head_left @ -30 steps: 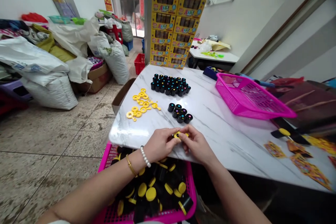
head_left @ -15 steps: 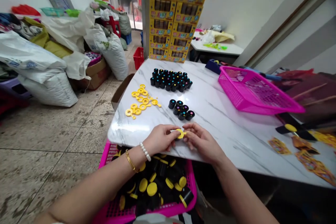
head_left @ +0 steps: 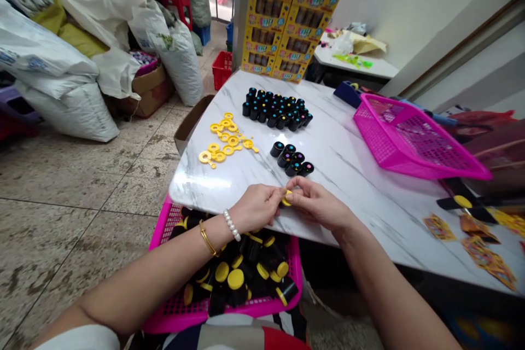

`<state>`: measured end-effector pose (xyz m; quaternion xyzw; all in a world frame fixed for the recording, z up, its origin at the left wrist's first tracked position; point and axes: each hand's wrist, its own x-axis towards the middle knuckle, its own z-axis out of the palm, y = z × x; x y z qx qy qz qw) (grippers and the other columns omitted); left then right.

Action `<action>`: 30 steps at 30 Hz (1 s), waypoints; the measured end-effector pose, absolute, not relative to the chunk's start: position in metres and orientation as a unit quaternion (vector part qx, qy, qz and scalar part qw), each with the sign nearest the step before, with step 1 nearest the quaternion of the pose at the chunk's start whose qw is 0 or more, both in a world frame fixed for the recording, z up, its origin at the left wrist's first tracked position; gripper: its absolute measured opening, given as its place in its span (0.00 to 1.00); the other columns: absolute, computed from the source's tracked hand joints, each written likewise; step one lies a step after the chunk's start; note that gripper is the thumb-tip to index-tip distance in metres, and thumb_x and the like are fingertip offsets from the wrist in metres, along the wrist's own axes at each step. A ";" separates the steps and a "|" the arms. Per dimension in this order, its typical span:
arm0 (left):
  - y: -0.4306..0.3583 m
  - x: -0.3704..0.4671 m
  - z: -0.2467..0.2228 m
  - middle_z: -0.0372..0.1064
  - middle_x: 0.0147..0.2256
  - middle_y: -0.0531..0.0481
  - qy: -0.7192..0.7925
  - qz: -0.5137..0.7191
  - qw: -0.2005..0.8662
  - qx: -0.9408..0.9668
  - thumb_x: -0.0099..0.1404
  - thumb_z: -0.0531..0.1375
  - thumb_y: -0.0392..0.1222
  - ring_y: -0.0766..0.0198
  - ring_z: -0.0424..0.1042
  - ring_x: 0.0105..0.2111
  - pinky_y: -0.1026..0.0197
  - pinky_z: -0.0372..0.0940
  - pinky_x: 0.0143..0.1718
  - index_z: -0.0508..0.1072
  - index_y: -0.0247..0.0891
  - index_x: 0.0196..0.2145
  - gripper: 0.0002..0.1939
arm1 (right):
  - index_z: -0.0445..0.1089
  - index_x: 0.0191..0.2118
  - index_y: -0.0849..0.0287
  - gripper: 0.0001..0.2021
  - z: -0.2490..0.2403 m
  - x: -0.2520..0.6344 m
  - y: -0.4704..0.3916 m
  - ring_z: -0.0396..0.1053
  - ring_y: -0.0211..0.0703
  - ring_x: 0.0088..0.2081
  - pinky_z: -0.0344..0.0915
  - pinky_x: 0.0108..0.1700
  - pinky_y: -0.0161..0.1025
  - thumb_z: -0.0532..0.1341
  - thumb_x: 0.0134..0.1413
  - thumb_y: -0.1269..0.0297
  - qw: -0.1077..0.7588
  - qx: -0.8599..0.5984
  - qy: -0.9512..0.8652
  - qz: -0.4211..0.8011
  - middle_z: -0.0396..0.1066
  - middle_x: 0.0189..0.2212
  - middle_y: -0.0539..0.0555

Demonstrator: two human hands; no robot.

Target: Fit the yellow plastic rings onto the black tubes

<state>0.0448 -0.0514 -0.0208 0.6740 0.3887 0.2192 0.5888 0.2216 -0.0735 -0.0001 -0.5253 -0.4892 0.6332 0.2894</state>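
Near the front edge of the marble-patterned table (head_left: 344, 186), my left hand (head_left: 259, 205) and my right hand (head_left: 315, 202) meet, fingers closed on one small yellow piece (head_left: 287, 198). Fingertips cover much of it. Just beyond the hands stands a small group of black cylinders (head_left: 294, 164) with coloured dots on top. Farther back is a larger cluster of similar black cylinders (head_left: 274, 109). Yellow ring-shaped pieces with small tabs (head_left: 227, 149) lie scattered to the left. Below the table edge, a pink basket (head_left: 296, 270) holds many black cylinders with yellow caps (head_left: 235, 279).
Stacked yellow boxes (head_left: 266, 19) rise at the table's back edge. An empty-looking pink basket (head_left: 394, 142) sits at the right, with orange packets (head_left: 438, 228) nearer me. White sacks (head_left: 176, 54) and a cardboard box (head_left: 151, 90) stand on the floor at left.
My hands have drawn closer together around the yellow piece, whose ring and tab showed before and are now mostly covered. The whole view has shifted slightly.
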 end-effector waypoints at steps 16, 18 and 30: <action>-0.020 0.029 -0.008 0.66 0.23 0.56 0.451 0.291 0.453 0.712 0.57 0.54 0.35 0.65 0.67 0.23 0.64 0.62 0.27 0.63 0.36 0.45 0.17 | 0.67 0.39 0.56 0.12 0.005 0.193 -0.106 0.59 0.34 0.23 0.55 0.25 0.31 0.64 0.47 0.64 0.236 -0.564 -0.689 0.388 0.62 0.23 0.44; -0.001 0.033 -0.007 0.69 0.27 0.53 0.474 0.320 0.341 0.746 0.56 0.54 0.34 0.63 0.69 0.29 0.62 0.63 0.34 0.63 0.34 0.47 0.19 | 0.67 0.37 0.56 0.08 0.002 0.178 -0.122 0.59 0.35 0.24 0.55 0.28 0.32 0.63 0.48 0.65 0.208 -0.569 -0.725 0.328 0.63 0.22 0.44; 0.032 0.046 -0.004 0.69 0.34 0.47 0.476 0.284 0.270 0.787 0.53 0.62 0.39 0.57 0.68 0.37 0.58 0.62 0.41 0.73 0.37 0.37 0.12 | 0.70 0.47 0.53 0.16 -0.005 0.168 -0.145 0.64 0.36 0.22 0.59 0.27 0.32 0.63 0.52 0.55 0.174 -0.516 -0.761 0.352 0.68 0.22 0.46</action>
